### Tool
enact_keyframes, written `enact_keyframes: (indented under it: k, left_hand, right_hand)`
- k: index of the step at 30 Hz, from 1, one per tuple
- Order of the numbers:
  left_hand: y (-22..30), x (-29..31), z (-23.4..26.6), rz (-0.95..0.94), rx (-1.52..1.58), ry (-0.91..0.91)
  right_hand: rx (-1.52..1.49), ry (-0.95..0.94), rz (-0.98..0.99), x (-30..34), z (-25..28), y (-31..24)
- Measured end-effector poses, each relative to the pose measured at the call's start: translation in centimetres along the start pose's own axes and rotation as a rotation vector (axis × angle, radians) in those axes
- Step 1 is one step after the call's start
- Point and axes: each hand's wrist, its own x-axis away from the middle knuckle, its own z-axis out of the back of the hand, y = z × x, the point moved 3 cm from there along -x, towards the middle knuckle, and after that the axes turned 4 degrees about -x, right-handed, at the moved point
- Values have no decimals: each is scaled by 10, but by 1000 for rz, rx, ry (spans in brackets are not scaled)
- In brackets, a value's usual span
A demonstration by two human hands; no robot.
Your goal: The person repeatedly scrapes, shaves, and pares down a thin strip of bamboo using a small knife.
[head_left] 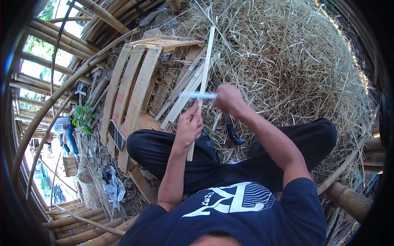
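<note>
My left hand (189, 128) grips a long pale bamboo strip (208, 53), which runs from near my lap up past the strip pile. My right hand (229, 98) is closed round a knife, its handle hidden in the fist. The knife's blade (193, 95), blurred by motion, lies crosswise over the strip just above my left fingers. Several split strips (186, 96) lie in a bundle to the left of the held one. A tool with a dark, curved handle (233, 134) rests on the straw between my folded legs.
A slatted wooden crate (141, 82) stands at the left, with a phone (116, 135) lying on its near end. Heaped straw-like shavings (283, 61) cover the ground ahead and right. Bamboo poles (61, 41) form a frame at far left; beyond it another person (63, 129) bends over.
</note>
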Motion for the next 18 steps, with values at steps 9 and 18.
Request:
enact_keyframes:
  k: [9,18]
  left_hand:
    - [-26,53,-10,89,22,-8]
    - [9,13,-1,-112,-77,-17]
  right_hand:
    - [-97,378,-350,-32,74,119]
    - [31,10,117,-1,9,-9]
